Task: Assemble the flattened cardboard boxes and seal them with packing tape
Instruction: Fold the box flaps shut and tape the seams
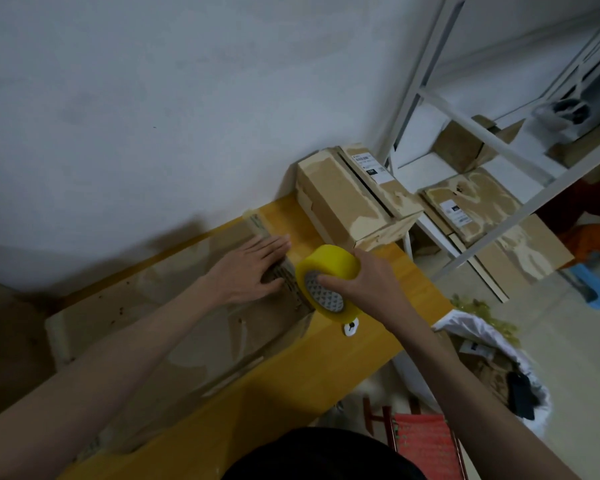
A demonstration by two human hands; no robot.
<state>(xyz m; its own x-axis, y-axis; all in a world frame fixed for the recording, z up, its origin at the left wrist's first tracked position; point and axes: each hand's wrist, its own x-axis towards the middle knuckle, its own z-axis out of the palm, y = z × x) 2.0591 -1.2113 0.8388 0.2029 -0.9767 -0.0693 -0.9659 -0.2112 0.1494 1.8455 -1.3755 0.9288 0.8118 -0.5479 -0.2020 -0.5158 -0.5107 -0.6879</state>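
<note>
Cardboard is lying nearest me: a long box (194, 327) is resting lengthwise on the yellow table (326, 368), its top shining with clear tape. I am pressing my left hand (248, 268) flat on the far end of that box, fingers straight and held together. My right hand (371, 284) is gripping the yellow tape roll (328, 277) at the box's far right corner, fingers curled over the rim and thumb across the patterned core. Just beside the roll, a small white cutter (351, 328) is lying on the table. To the right, on the floor, a white bag (492, 362) is holding cardboard scraps and something dark; I cannot tell what it is. Farther back, a taped box with a shipping label (352, 195) is sitting on the table's far corner. Beyond it, a white metal shelf (492, 143) is carrying flat cardboard pieces (482, 213) and another carton (461, 147).
</note>
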